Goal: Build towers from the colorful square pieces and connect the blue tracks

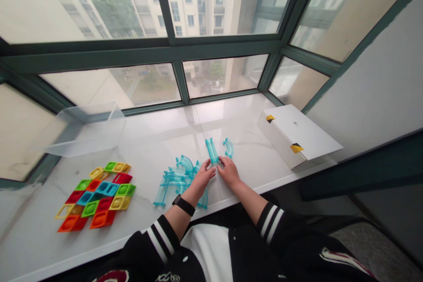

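A straight, see-through turquoise track piece (212,150) lies on the white counter, pointing away from me. At its near end, my left hand (204,177) and my right hand (229,171) face each other, fingers curled against either side of it. Exactly where the fingertips touch is hard to make out. Just right of this piece is a curved turquoise track piece (228,147), apart from it. A heap of turquoise track pieces (176,179), straight and curved, sits left of my left hand, partly hidden by my left forearm.
Several coloured tiles (99,197) in red, orange, yellow, green and blue lie at the left. Behind them stands a clear plastic bin (89,130). A white box (297,134) with yellow-black tabs is at the right, below the windows (224,75). The counter's front edge (277,188) runs before me.
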{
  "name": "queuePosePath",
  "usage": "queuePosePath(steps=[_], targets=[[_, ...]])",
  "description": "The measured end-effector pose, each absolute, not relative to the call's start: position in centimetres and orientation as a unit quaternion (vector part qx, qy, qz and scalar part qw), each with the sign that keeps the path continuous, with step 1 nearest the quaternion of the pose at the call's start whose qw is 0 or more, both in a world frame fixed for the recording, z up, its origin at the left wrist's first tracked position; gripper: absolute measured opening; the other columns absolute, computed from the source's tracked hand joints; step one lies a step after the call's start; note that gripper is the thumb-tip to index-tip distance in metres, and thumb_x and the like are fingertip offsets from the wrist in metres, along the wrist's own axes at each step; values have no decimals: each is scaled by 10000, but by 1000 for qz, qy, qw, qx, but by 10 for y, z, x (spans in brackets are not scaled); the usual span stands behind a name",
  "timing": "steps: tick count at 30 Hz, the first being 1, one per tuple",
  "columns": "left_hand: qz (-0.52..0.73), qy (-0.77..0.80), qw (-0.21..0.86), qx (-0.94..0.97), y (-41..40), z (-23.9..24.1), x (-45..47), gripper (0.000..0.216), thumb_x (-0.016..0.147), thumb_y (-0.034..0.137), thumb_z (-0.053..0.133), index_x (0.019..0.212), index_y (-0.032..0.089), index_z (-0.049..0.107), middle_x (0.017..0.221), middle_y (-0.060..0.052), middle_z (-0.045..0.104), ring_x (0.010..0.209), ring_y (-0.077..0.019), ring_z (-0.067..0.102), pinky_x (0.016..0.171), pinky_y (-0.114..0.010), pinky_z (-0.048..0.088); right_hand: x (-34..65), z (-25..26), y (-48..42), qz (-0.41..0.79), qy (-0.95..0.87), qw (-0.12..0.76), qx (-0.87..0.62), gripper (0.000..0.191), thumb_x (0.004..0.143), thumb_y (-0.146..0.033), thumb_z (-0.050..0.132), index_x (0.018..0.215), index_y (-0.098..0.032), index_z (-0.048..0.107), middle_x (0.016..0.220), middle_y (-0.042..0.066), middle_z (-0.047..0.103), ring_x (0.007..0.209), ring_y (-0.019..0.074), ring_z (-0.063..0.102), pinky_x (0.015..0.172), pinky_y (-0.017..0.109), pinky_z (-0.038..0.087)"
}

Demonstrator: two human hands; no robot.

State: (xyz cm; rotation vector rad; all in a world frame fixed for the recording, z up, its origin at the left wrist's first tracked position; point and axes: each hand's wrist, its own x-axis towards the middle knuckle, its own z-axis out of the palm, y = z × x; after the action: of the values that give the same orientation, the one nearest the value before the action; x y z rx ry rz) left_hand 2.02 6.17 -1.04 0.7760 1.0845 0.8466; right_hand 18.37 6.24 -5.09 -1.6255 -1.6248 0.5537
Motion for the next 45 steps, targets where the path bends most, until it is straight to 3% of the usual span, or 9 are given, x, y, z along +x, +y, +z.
queuePosePath(steps=[14, 29, 35, 38, 41, 45], targets=[[376, 490, 712, 334, 61, 6, 21, 600, 845, 247, 840, 1408, 236, 633, 1666, -150, 448, 1466, -342, 534, 1168, -500, 512, 183, -55, 60, 191, -649, 364, -640, 479, 853, -129, 668, 1322, -226, 678, 1232, 107, 737, 1173, 273, 672, 1108, 444, 517], [377, 486, 709, 345, 59, 6, 14, 770, 845, 287, 850, 1544, 258, 529, 1743, -160, 308, 1546, -363, 421, 1184, -492, 499, 183, -62, 54, 187, -640, 404, -626, 609, 863, -119, 605, 1467, -183, 563, 1218, 140, 745, 1137, 293, 685, 1074, 487, 552], [380, 450, 732, 343, 51, 36, -27, 722, 854, 387, 852, 1509, 267, 572, 1625, -180, 493, 1283, -348, 669, 1132, -531, 526, 182, -62, 55, 188, -634, 407, -631, 588, 869, -109, 579, 1448, -209, 579, 1216, 124, 747, 1142, 285, 690, 1074, 476, 560], [392, 453, 723, 344, 42, 52, -66, 601, 868, 414, 827, 1414, 232, 656, 1461, -169, 642, 1085, -293, 734, 940, -430, 611, 182, -62, 54, 190, -630, 412, -630, 567, 865, -114, 576, 1426, -196, 586, 1208, 132, 740, 1135, 284, 686, 1068, 473, 563], [434, 480, 683, 337, 31, 60, -111, 543, 830, 396, 838, 1319, 199, 709, 1186, -140, 741, 795, -175, 695, 653, -284, 572, 183, -63, 54, 194, -622, 425, -629, 525, 859, -123, 572, 1379, -194, 594, 1179, 132, 723, 1104, 275, 685, 1036, 461, 577], [524, 518, 610, 291, 14, 55, -166, 502, 702, 287, 879, 1182, 205, 755, 975, -49, 719, 729, -121, 629, 621, -226, 540, 186, -65, 53, 204, -592, 458, -631, 424, 869, -173, 563, 1292, -200, 588, 1130, 127, 682, 1034, 261, 687, 959, 442, 602]])
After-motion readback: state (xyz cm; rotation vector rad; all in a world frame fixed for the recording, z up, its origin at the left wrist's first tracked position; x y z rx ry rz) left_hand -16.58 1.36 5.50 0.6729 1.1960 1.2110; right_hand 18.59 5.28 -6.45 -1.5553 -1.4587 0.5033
